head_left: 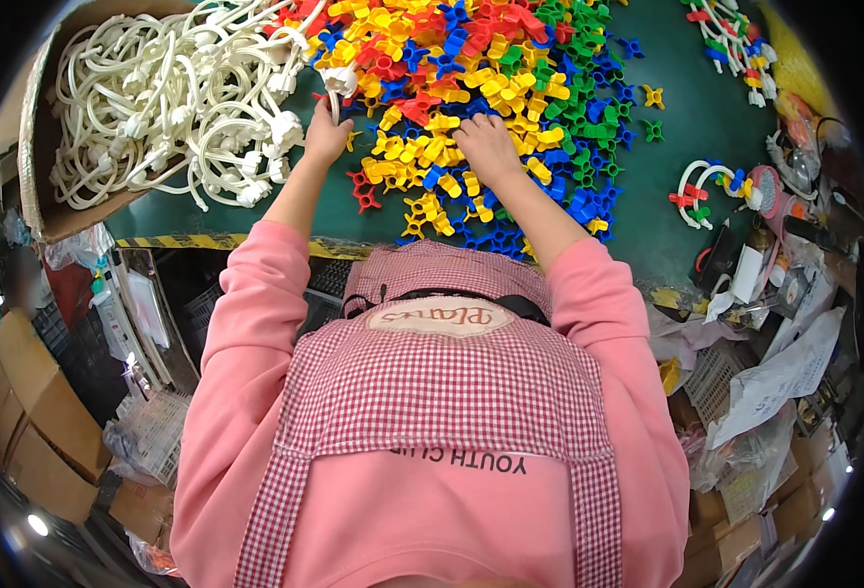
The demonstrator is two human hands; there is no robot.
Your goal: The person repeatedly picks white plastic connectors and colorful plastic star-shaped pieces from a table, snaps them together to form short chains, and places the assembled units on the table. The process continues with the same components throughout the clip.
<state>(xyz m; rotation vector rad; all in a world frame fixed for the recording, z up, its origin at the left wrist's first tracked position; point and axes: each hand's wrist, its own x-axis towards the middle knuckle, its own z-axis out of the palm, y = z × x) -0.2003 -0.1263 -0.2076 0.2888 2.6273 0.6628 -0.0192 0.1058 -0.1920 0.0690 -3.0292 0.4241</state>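
We hold our left hand [326, 139] beside the box of cords, its fingers closed on a white cord [334, 102], whose white end fitting stands above the fingertips. Our right hand [488, 149] is palm down at the near middle of the plastic pile, its fingers bent among yellow pieces [422, 149]; we cannot tell whether they grip one or only touch it. The two hands are apart, with yellow pieces between them.

The pile spreads over the green bench [687, 103]: red pieces [496, 22] lie mostly toward the far side, green pieces [589, 122] to the right, and blue pieces [589, 201] along the right and near edges, with colours mixed throughout. A lone yellow piece [653, 96] sits off to the right of the pile, with a lone green piece [652, 130] just nearer to us.

On our left, a cardboard box [28, 167] is heaped with tangled white cords [128, 108]. Well to the right of our hands, a threaded loop [682, 198] of white cord carries coloured pieces, and more threaded strands [731, 44] lie at the far right. A yellow-and-black strip [216, 243] runs along the bench's near edge, in front of our checked apron [442, 382].
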